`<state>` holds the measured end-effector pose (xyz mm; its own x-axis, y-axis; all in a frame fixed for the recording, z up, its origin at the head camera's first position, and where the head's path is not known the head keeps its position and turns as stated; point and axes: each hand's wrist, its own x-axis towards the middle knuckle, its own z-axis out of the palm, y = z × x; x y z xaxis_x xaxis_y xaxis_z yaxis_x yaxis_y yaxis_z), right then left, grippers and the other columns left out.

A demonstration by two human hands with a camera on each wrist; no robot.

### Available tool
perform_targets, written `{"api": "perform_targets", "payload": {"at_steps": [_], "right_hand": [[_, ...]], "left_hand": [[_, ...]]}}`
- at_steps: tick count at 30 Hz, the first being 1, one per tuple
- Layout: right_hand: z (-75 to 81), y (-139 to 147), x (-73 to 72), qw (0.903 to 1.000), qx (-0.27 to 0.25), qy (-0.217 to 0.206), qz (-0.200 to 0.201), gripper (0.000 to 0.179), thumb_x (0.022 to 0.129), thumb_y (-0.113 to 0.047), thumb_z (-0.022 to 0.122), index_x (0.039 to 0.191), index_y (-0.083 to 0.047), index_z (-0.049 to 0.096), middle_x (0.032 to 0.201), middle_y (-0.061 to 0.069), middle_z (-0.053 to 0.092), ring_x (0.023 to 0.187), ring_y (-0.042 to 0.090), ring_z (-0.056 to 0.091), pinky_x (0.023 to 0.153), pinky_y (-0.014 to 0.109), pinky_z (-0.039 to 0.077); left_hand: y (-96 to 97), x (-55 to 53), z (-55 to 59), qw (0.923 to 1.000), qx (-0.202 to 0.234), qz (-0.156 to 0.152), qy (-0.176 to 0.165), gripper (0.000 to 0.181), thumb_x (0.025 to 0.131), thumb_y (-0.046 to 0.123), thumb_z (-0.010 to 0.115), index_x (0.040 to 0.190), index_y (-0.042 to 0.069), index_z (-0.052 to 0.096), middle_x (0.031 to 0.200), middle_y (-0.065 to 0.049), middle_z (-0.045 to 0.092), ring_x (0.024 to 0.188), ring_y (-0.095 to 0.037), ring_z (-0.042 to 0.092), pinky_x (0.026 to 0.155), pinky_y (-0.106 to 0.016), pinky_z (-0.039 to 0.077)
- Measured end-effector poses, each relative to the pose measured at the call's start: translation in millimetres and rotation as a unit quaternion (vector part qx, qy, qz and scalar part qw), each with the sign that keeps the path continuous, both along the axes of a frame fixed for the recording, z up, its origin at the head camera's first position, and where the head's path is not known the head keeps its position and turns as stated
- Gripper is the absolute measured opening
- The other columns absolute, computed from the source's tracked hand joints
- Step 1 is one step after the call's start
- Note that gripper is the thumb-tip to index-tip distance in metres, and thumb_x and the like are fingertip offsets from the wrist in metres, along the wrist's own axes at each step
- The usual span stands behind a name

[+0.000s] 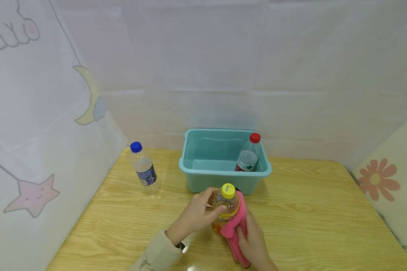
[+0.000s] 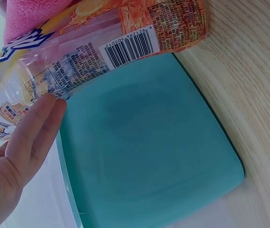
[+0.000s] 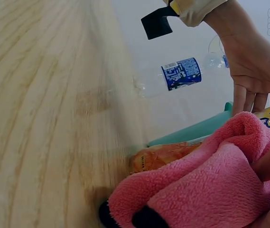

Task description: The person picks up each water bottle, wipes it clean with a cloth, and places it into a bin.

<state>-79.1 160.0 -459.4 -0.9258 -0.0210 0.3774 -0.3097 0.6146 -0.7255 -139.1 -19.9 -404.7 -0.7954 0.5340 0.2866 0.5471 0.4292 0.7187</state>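
Head view: the left hand [image 1: 196, 214]'s grip pinches a yellow-capped bottle [image 1: 229, 203] between thumb and fingers; the right hand [image 1: 253, 245]'s grip clasps a pink cloth [image 1: 235, 229] against it. They are in front of a teal bin [image 1: 224, 173] near the surface [image 1: 308, 210]'s far edge; inside leans a red-capped bottle [image 1: 248, 155]. A blue-capped bottle [image 1: 146, 175] stands by the far left corner. Left wrist view: fingertips touch clear plastic; the orange label [image 2: 177, 23] bears a barcode [image 2: 130, 46], small print too blurred to read. Right wrist view: the cloth is fluffy, folded, black at one edge.
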Motion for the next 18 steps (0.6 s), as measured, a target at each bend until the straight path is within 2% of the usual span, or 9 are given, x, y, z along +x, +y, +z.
{"api": "perform_targets", "payload": {"at_steps": [4, 11, 18], "right_hand": [[-3.9, -0.3, -1.5, 1.0, 0.006, -0.004, -0.003, 0.062, 0.075, 0.018, 0.056, 0.132, 0.008, 0.035, 0.116, 0.02, 0.054, 0.104, 0.032, 0.054, 0.083, 0.048, 0.048], [-10.2, 1.1, -2.6, 0.9988, 0.044, -0.021, 0.01, 0.048, 0.078, 0.014, 0.058, 0.124, 0.009, 0.043, 0.106, 0.02, 0.057, 0.097, 0.032, 0.058, 0.077, 0.045, 0.051], [-9.0, 2.1, -4.6, 0.9938, 0.076, -0.079, 0.02, 0.047, 0.082, 0.009, 0.057, 0.126, 0.009, 0.042, 0.11, 0.023, 0.056, 0.099, 0.037, 0.057, 0.076, 0.047, 0.051]], "left_hand": [[0.2, -0.1, -0.5, 0.9999, 0.009, 0.001, -0.014, 0.049, 0.092, 0.042, 0.05, 0.12, 0.002, 0.047, 0.102, -0.011, 0.06, 0.086, -0.014, 0.06, 0.067, -0.016, 0.05], [0.2, -2.9, -2.0, 0.9986, 0.033, 0.0, -0.041, 0.046, 0.089, 0.039, 0.056, 0.116, 0.001, 0.049, 0.102, -0.011, 0.057, 0.083, -0.014, 0.059, 0.062, -0.014, 0.05], [-1.3, -7.1, 3.5, 0.9965, 0.022, -0.014, -0.079, 0.045, 0.088, 0.034, 0.058, 0.116, 0.001, 0.045, 0.106, -0.015, 0.058, 0.083, -0.016, 0.059, 0.063, -0.016, 0.05]]}}
